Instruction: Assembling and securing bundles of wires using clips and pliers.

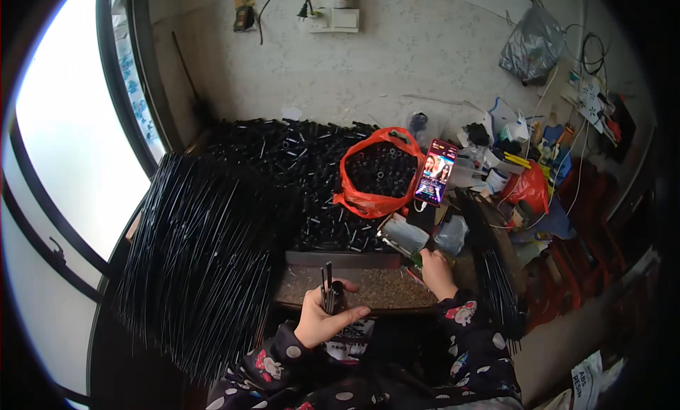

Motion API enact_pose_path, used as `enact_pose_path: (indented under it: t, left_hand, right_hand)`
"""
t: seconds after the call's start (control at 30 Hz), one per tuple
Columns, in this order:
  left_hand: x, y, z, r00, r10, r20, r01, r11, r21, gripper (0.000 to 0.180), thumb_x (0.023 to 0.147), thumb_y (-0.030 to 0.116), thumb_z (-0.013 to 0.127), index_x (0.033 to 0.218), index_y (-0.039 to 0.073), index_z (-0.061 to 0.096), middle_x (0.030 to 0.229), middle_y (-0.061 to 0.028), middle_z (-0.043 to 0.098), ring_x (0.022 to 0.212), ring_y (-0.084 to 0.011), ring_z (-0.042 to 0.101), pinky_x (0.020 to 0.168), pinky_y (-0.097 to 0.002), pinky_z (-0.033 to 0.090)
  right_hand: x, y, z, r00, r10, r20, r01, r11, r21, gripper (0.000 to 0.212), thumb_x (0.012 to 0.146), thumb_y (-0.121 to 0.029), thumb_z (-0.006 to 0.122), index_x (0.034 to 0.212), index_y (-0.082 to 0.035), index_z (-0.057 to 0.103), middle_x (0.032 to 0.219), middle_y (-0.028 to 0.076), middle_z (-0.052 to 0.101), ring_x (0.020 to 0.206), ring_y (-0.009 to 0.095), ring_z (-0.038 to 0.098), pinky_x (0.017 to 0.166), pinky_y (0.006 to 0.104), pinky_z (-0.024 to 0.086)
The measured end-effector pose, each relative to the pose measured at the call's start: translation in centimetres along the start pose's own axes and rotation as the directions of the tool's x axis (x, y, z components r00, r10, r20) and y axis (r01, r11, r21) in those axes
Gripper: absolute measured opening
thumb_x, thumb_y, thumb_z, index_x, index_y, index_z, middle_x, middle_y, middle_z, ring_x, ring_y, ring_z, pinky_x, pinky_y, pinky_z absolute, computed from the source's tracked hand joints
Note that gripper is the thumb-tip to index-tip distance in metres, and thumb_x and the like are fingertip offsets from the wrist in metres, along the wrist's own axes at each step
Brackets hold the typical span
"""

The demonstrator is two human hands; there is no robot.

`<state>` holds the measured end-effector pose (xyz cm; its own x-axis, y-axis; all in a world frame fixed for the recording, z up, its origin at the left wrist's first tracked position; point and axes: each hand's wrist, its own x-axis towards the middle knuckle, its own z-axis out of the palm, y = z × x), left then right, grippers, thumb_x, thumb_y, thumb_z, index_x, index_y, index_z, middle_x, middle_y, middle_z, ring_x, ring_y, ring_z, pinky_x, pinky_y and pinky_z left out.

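Note:
Near the front edge of the brown speckled tabletop, my left hand (322,319) is closed around several thin black rods (328,282), which stand roughly upright. A short dark cylindrical piece (338,288) shows at its fingers; whether it is gripped too is unclear. My right hand (438,274) is to the right, fingers drawn together beside a silvery box-like container (404,234). A small green thing lies by those fingertips, and anything between them is hidden. A large heap of short black tubes (304,162) covers the table's far part.
A red plastic bag (379,210) of small black rings sits in the heap, with a lit phone (435,171) upright beside it. Long black rods (198,261) are stacked at left; a smaller bundle (496,282) lies at right. Clutter and cables fill the far right.

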<state>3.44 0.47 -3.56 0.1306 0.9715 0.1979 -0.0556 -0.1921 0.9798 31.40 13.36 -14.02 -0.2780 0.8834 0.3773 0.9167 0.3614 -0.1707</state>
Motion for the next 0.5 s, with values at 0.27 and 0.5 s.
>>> enact_pose_path:
  t: [0.27, 0.5]
  left_hand:
    - [-1.2, 0.2, -0.3, 0.998, 0.041, 0.057, -0.043, 0.998, 0.038, 0.03, 0.067, 0.008, 0.077, 0.089, 0.003, 0.058, 0.066, 0.0047, 0.051, 0.06, -0.0021, 0.044, 0.053, -0.0185, 0.035]
    - [-0.2, 0.5, 1.4, 0.982, 0.141, 0.128, -0.149, 0.987, 0.058, 0.042, 0.067, 0.007, 0.077, 0.103, 0.0, 0.056, 0.082, 0.0011, 0.059, 0.075, -0.0026, 0.05, 0.068, -0.0192, 0.042]
  right_hand:
    - [-1.2, 2.0, 1.0, 0.95, 0.231, -0.21, -0.176, 0.952, 0.252, 0.026, 0.07, -0.004, 0.063, 0.094, 0.0, 0.053, 0.083, 0.023, 0.058, 0.081, 0.043, 0.053, 0.068, 0.0461, 0.043]
    - [-2.1, -11.2, -6.9, 0.92, 0.333, 0.204, -0.167, -0.138, 0.976, 0.016, 0.075, 0.002, 0.06, 0.084, -0.006, 0.049, 0.074, 0.007, 0.058, 0.059, 0.012, 0.053, 0.054, 0.0217, 0.042]
